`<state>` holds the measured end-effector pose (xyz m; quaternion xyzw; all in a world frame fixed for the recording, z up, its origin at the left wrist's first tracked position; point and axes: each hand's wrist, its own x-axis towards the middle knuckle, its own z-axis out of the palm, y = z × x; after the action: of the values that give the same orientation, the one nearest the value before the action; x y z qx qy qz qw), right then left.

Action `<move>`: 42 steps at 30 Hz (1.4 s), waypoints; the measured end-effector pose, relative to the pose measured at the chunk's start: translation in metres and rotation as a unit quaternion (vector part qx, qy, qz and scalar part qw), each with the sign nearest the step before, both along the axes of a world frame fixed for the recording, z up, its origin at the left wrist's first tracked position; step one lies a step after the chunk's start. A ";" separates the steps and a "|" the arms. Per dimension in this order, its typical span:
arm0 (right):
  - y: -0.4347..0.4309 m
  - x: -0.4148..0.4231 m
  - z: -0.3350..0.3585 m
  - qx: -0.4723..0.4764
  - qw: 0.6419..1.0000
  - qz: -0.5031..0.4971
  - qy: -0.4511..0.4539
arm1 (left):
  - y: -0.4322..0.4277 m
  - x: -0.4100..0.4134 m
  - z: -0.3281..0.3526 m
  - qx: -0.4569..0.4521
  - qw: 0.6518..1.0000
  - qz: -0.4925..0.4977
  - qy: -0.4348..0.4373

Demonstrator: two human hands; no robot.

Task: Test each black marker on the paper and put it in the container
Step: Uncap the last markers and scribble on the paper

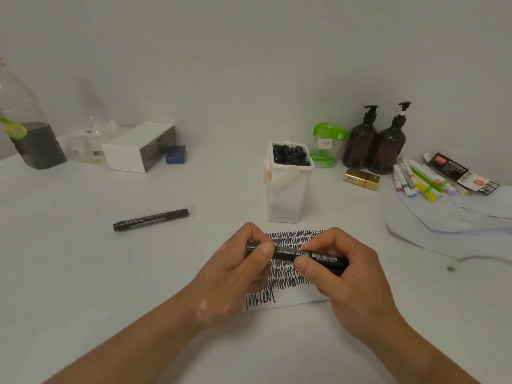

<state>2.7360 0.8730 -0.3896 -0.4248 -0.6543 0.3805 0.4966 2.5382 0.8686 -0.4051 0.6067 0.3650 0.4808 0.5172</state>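
Pinching the black marker (285, 254) near its left end, the thumb and fingertips (264, 249) of the left hand (238, 273) are curled tightly round it. The right hand (346, 275) grips the barrel further along, its thumb beside the printed barcode. The marker lies level between the two hands, just above the paper (304, 302). Whether its cap is coming off or going back on cannot be told, since the left fingers hide the joint.

The paper lies flat on the white table (110, 273) and carries row upon row of black scribbles (293, 236), with a shorter row at its near left corner.

Just beyond the paper stands the white container (288, 198), upright and packed nearly full of black markers (291, 156), ends up. Most of the task therefore appears done.

What is left, as far as can be seen: the marker in hand has yet to go into the container. A second black marker (151, 219), capped, lies on the table well to the left of the paper and probably awaits testing. No other loose black markers are visible.
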 end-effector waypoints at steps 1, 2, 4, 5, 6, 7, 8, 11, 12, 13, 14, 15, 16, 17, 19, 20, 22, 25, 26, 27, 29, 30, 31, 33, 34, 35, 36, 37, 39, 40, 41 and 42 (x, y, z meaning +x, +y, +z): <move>0.000 0.000 0.000 0.000 1.000 -0.006 0.005 | -0.001 0.002 0.000 -0.009 1.000 -0.003 -0.007; 0.000 0.000 0.001 -0.003 1.000 -0.008 0.012 | -0.002 0.003 0.000 -0.015 1.000 -0.005 -0.013; 0.000 -0.001 0.002 -0.013 1.000 -0.007 0.020 | -0.003 0.004 0.000 -0.019 1.000 -0.005 -0.017; 0.000 -0.001 0.002 -0.016 1.000 -0.007 0.020 | -0.004 0.005 0.000 -0.018 1.000 -0.002 -0.015; 0.000 -0.001 0.002 -0.020 1.000 -0.007 0.020 | -0.004 0.005 0.001 -0.014 1.000 -0.001 -0.012; 0.000 0.000 0.001 -0.023 1.000 -0.008 0.020 | -0.004 0.005 0.001 -0.010 1.000 -0.001 -0.009; 0.000 -0.001 0.001 -0.025 0.999 -0.008 0.019 | -0.004 0.005 0.001 -0.007 1.000 -0.003 -0.006; 0.001 -0.002 0.001 -0.029 0.999 -0.002 0.014 | -0.002 0.002 0.000 0.003 1.000 -0.006 0.008; 0.001 -0.001 0.002 -0.033 0.999 0.005 0.014 | -0.001 0.000 0.000 0.006 1.000 -0.006 0.020; 0.002 -0.001 0.002 -0.039 0.999 0.013 0.015 | -0.001 -0.002 -0.001 0.008 0.999 -0.005 0.039; 0.003 0.000 0.003 -0.047 0.999 0.020 0.014 | 0.000 -0.003 -0.001 0.012 0.998 -0.001 0.065; 0.003 0.001 0.003 -0.056 0.998 0.024 0.007 | 0.000 -0.005 -0.001 0.020 0.995 0.004 0.094; 0.003 0.002 0.002 -0.061 0.998 0.024 -0.001 | 0.000 -0.005 -0.001 0.031 0.993 0.013 0.114; 0.003 0.003 0.001 -0.065 0.998 0.019 -0.007 | 0.001 -0.005 -0.001 0.042 0.992 0.026 0.119; 0.004 0.003 -0.001 -0.062 0.998 0.004 -0.007 | 0.002 -0.004 0.000 0.052 0.993 0.055 0.087; 0.004 0.002 -0.003 -0.058 0.998 -0.003 -0.006 | 0.003 -0.004 0.000 0.048 0.995 0.066 0.055; 0.005 -0.001 -0.004 -0.049 0.999 -0.015 -0.010 | 0.004 -0.004 0.000 0.040 0.997 0.068 -0.014; 0.003 -0.005 -0.005 -0.045 0.998 -0.003 -0.033 | 0.003 0.000 0.003 0.055 0.996 0.064 -0.042; 0.001 -0.007 -0.005 -0.040 0.998 0.013 -0.056 | 0.002 0.001 0.004 0.062 0.995 0.068 -0.040; 0.000 -0.009 -0.005 -0.031 0.996 0.030 -0.075 | 0.002 0.002 0.005 0.067 0.994 0.074 -0.040; -0.001 -0.010 -0.002 -0.015 0.997 0.040 -0.061 | 0.000 0.002 0.007 0.076 0.994 0.078 -0.031; -0.001 -0.009 -0.001 -0.016 0.999 0.035 -0.027 | 0.000 0.000 0.008 0.082 0.993 0.078 -0.015; 0.000 -0.007 0.001 -0.024 0.999 0.032 0.015 | -0.001 -0.001 0.009 0.089 0.993 0.080 0.012; 0.000 -0.004 0.004 -0.038 0.995 0.049 0.077 | 0.000 -0.003 0.008 0.108 0.986 0.091 0.084; 0.000 -0.003 0.004 -0.042 0.993 0.061 0.090 | 0.000 -0.003 0.007 0.121 0.981 0.096 0.122; -0.001 -0.004 0.003 -0.045 0.992 0.070 0.092 | 0.000 -0.002 0.006 0.135 0.974 0.097 0.156; -0.001 -0.004 0.002 -0.045 0.993 0.071 0.087 | -0.001 0.000 0.006 0.148 0.968 0.094 0.181; -0.001 -0.005 0.001 -0.043 0.994 0.067 0.076 | -0.001 0.001 0.005 0.161 0.963 0.092 0.198; 0.000 -0.005 -0.001 -0.038 0.996 0.054 0.060 | 0.000 0.003 0.002 0.181 0.953 0.089 0.225; 0.002 -0.004 -0.001 -0.037 0.996 0.050 0.058 | 0.001 0.002 0.001 0.184 0.950 0.088 0.238; 0.004 -0.001 -0.001 -0.036 0.996 0.045 0.062 | 0.002 0.000 0.000 0.180 0.948 0.088 0.249; 0.006 0.003 -0.001 -0.035 0.996 0.035 0.072 | 0.003 -0.002 -0.002 0.166 0.948 0.088 0.256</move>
<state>2.7387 0.8791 -0.3902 -0.3898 -0.6177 0.4501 0.5138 2.5361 0.8720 -0.4068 0.7520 0.4521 0.4067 0.2543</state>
